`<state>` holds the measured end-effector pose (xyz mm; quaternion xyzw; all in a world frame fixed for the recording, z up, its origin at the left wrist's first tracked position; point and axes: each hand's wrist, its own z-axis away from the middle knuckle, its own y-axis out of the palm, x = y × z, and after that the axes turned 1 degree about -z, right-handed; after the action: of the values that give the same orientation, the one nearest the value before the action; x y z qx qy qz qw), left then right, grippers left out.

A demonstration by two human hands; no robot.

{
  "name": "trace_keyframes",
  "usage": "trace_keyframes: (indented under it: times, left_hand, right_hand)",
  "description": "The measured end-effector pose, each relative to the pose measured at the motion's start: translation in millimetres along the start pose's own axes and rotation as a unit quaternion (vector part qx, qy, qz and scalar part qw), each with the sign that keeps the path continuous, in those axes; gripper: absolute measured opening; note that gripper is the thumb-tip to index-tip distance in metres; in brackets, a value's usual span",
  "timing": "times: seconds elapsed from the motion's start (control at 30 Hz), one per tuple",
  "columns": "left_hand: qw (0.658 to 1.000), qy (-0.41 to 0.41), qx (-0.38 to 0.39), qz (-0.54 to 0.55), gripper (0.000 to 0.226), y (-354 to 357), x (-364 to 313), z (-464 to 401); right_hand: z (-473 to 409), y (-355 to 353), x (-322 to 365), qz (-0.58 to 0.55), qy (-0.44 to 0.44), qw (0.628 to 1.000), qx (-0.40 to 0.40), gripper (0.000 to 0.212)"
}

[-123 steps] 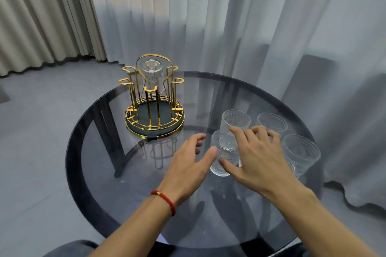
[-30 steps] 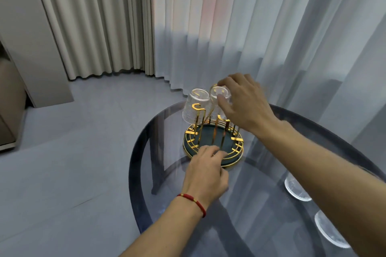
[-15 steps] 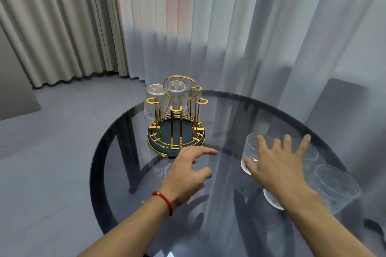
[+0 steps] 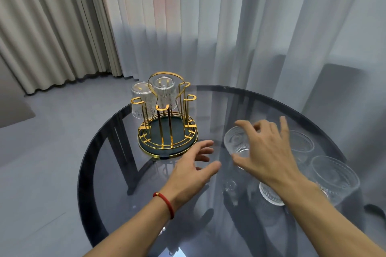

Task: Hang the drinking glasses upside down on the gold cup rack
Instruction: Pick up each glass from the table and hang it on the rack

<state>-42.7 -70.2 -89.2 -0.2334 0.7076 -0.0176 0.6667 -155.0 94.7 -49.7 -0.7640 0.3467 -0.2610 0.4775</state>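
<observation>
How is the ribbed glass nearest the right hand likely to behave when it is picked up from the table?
The ribbed glass looks rigid and probably fragile, being thin and clear. Its ribbed wall should give the right hand some grip. Standing upright on a smooth glass table, it may slide if nudged rather than lifted.

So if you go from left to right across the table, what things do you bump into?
Gold cup rack with two hung glasses → left hand → glass under the fingers → right hand → big glass at the right edge.
</observation>
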Motion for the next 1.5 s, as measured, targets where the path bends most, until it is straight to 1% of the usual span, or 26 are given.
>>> trace_keyframes:
  times: [0.1,0.13,0.2,0.23,0.27,0.33,0.4,0.47,0.5,0.57,0.6,0.63,0.67,0.7,0.73,0.77,0.8,0.83,0.87,0.9,0.93,1.03,1.1,1.2,1.3,1.5]
  left_hand:
    - [0.988,-0.035,0.029,0.150,0.067,-1,-6,-3]
    - [0.984,-0.040,0.038,0.171,0.073,-2,-7,-3]
    - [0.989,-0.028,0.045,0.135,0.075,-3,-7,0]
    - [0.993,-0.021,0.040,0.109,0.072,-3,-7,2]
    - [0.995,-0.021,0.026,0.096,0.067,-2,-7,4]
    - [0.992,-0.042,-0.024,0.114,0.057,-4,-8,7]
    - [0.981,-0.064,-0.064,0.172,0.054,-11,-9,5]
    - [0.960,-0.074,-0.071,0.259,0.055,-22,-9,3]
    - [0.948,-0.080,-0.060,0.303,0.057,-27,-9,2]
    - [0.917,-0.088,-0.021,0.388,0.056,-31,-8,2]
    - [0.904,-0.090,-0.005,0.418,0.055,-31,-7,2]
    - [0.900,-0.091,0.003,0.426,0.053,-32,-6,1]
    - [0.910,-0.089,0.002,0.404,0.052,-32,-5,0]
    - [0.938,-0.080,-0.010,0.338,0.052,-34,-4,-1]
    - [0.970,-0.067,-0.031,0.233,0.052,-36,-3,-2]
    - [0.991,-0.051,-0.057,0.113,0.056,-40,1,-4]
    - [0.996,-0.035,-0.085,-0.006,0.060,-43,7,-5]
    - [0.987,-0.021,-0.108,-0.119,0.061,-46,15,-6]
    - [0.969,-0.011,-0.123,-0.216,0.058,-48,24,-8]
    - [0.950,-0.003,-0.126,-0.284,0.052,-48,31,-9]
    - [0.937,0.000,-0.121,-0.328,0.048,-48,37,-10]
    - [0.921,-0.008,-0.115,-0.371,0.045,-47,48,-12]
    - [0.914,-0.011,-0.115,-0.388,0.045,-47,51,-15]
    - [0.910,-0.012,-0.122,-0.396,0.043,-47,51,-18]
    - [0.901,-0.012,-0.124,-0.416,0.039,-46,49,-17]
    - [0.902,-0.030,-0.118,-0.414,0.039,-46,48,-16]
  right_hand:
    - [8,-3,16,-0.117,-0.075,0.990,0.000,0.086]
    - [10,-4,20,-0.164,-0.108,0.981,0.009,0.087]
    - [16,-2,25,-0.239,-0.171,0.955,0.046,0.091]
    - [17,-1,27,-0.256,-0.197,0.944,0.068,0.094]
    - [19,1,30,-0.268,-0.218,0.935,0.082,0.096]
    - [18,4,35,-0.315,-0.232,0.917,0.085,0.098]
    - [14,5,35,-0.377,-0.190,0.903,0.074,0.096]
    - [12,6,32,-0.428,-0.090,0.895,0.088,0.088]
    - [13,7,31,-0.469,-0.033,0.875,0.119,0.082]
    - [16,10,31,-0.573,0.050,0.796,0.187,0.069]
    - [17,10,32,-0.609,0.074,0.766,0.193,0.062]
    - [17,10,33,-0.626,0.088,0.754,0.180,0.057]
    - [16,9,34,-0.634,0.097,0.751,0.159,0.054]
    - [15,8,34,-0.634,0.104,0.755,0.130,0.053]
    - [12,5,33,-0.626,0.113,0.766,0.096,0.053]
    - [8,1,32,-0.613,0.118,0.779,0.057,0.051]
    - [1,-4,30,-0.600,0.123,0.790,0.020,0.049]
    - [-8,-10,28,-0.587,0.126,0.799,-0.014,0.047]
    - [-19,-17,26,-0.572,0.129,0.809,-0.045,0.046]
    - [-33,-23,24,-0.555,0.134,0.818,-0.067,0.048]
    - [-48,-28,23,-0.541,0.142,0.825,-0.080,0.056]
    - [-107,-35,20,-0.514,0.173,0.836,-0.078,0.083]
    - [-145,-37,22,-0.501,0.177,0.845,-0.066,0.090]
    - [-189,-36,32,-0.481,0.162,0.860,-0.050,0.086]
    - [-215,-33,40,-0.498,0.145,0.855,-0.016,0.072]
    - [-229,-24,59,-0.450,0.099,0.887,0.037,0.080]
